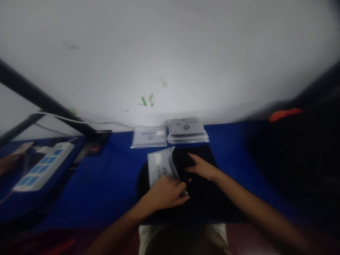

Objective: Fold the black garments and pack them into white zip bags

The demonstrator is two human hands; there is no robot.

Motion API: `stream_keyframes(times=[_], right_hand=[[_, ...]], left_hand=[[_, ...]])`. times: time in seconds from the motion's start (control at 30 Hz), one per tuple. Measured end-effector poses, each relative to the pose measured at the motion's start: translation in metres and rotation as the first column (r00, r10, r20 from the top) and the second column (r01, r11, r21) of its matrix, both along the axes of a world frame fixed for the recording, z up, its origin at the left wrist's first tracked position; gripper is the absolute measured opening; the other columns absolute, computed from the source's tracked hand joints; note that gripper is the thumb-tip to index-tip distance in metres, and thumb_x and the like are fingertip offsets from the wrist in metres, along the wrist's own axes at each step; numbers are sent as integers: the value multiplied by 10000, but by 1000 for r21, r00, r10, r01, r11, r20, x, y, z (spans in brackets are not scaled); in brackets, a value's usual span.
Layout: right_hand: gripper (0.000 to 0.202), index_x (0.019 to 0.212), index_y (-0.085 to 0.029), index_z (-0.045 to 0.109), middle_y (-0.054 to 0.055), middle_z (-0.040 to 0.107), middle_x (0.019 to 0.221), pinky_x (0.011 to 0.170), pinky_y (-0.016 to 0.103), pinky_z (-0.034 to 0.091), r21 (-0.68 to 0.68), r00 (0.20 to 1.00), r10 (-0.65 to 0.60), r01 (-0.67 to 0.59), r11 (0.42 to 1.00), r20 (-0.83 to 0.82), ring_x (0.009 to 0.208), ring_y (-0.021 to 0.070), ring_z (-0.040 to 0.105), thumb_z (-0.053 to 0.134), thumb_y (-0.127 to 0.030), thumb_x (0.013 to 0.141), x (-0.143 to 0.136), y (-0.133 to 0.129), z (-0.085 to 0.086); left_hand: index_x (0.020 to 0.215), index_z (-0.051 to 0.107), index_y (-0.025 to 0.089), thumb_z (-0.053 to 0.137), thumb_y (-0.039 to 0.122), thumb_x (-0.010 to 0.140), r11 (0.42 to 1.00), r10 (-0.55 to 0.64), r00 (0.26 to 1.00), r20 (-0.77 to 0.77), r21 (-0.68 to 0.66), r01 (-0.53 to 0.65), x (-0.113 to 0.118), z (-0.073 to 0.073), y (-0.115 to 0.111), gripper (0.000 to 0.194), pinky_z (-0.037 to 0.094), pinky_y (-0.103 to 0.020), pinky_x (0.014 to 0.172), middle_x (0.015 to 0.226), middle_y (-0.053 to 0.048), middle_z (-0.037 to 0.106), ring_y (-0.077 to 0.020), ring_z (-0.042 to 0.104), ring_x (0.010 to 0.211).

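Observation:
A pale printed plastic bag (159, 164) stands tilted in front of me, its mouth facing right. My left hand (167, 193) is closed on its near edge. Folded black fabric (182, 159) sits at the mouth, partly inside as far as I can see. My right hand (202, 166) grips that fabric, fingers curled, with the tips partly hidden in the dark cloth. More black material (207, 194) lies beneath both hands on the blue table; its outline is hard to make out.
Behind the hands lie a flat packed bag (150, 137) and a stack of similar bags (186, 131) against the white wall (186, 53). A power strip (44, 168) and another person's hand (7, 163) are at left. A dark mass (297, 170) fills the right.

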State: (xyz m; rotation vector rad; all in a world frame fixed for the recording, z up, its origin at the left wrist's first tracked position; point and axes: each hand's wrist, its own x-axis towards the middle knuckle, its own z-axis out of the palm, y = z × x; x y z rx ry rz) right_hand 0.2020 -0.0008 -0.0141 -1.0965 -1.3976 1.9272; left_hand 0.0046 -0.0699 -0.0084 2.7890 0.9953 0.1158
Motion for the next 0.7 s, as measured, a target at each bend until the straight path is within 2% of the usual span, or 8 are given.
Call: stream_keyframes(times=[0.1, 0.17, 0.27, 0.37, 0.47, 0.57, 0.63, 0.7], right_hand=[[598, 1220, -232, 578, 14, 704, 918, 539, 292, 572, -167, 998, -57, 50, 985, -35, 686, 180, 665, 681, -105, 646, -2, 0, -3], [647, 1256, -250, 541, 5, 698, 879, 492, 284, 561, -273, 993, -117, 103, 956, -34, 614, 163, 652, 664, -92, 641, -4, -1, -5], [661, 1266, -269, 523, -2, 690, 877, 528, 302, 576, -352, 978, -203, 177, 919, -38, 612, 154, 647, 635, -72, 646, -10, -2, -9], [665, 1284, -275, 510, 2, 688, 910, 613, 333, 585, -359, 969, -239, 203, 911, -59, 687, 168, 659, 618, -78, 658, -15, -5, -13], [695, 1323, -250, 481, 17, 686, 975, 775, 353, 560, -248, 978, -203, 183, 951, -57, 832, 186, 666, 639, -88, 666, -15, -8, -19], [742, 1348, -224, 451, 34, 652, 1112, 965, 357, 466, -5, 996, -50, 50, 999, -77, 1046, 205, 611, 701, -100, 660, -11, -8, -21], [822, 1394, -216, 368, 50, 615, 1180, 995, 370, 436, 122, 998, 53, -47, 991, -47, 1113, 222, 575, 730, -122, 662, -8, -6, -20], [886, 1422, -206, 285, 72, 581, 1217, 995, 390, 430, 189, 994, 107, -105, 976, 2, 1130, 237, 562, 745, -145, 668, -7, -5, -18]], left_hand=[[1223, 540, 172, 507, 443, 928, 1000, -22, 1000, 3, 2, 22, -1, 1, 1, 403, 491, -314, 647, 815, -53, 715, -220, 685, 698], [1124, 585, 180, 504, 440, 930, 999, -34, 999, -3, 11, 34, -3, -1, 1, 335, 491, -314, 653, 783, -45, 704, -207, 675, 668], [967, 614, 179, 492, 426, 938, 997, -56, 998, 1, 43, 56, -4, -5, -1, 276, 491, -319, 685, 755, -38, 692, -183, 660, 632], [980, 608, 176, 464, 408, 955, 995, -47, 998, 46, 95, 43, -3, -10, -2, 274, 482, -306, 674, 767, -40, 691, -171, 655, 624], [908, 606, 166, 462, 393, 957, 991, -32, 997, 75, 131, 22, -1, -13, -1, 274, 452, -276, 594, 717, -31, 675, -169, 647, 600], [841, 601, 160, 463, 396, 954, 990, -21, 996, 89, 139, 9, -1, -11, 2, 295, 436, -265, 562, 668, -24, 658, -167, 638, 583], [824, 599, 156, 464, 412, 951, 991, -10, 997, 80, 131, 0, -1, -8, 4, 316, 436, -266, 556, 669, -30, 662, -169, 635, 578], [803, 596, 153, 466, 427, 946, 992, -3, 998, 56, 122, -4, 0, -3, 7, 335, 436, -270, 548, 663, -37, 662, -174, 629, 565]])
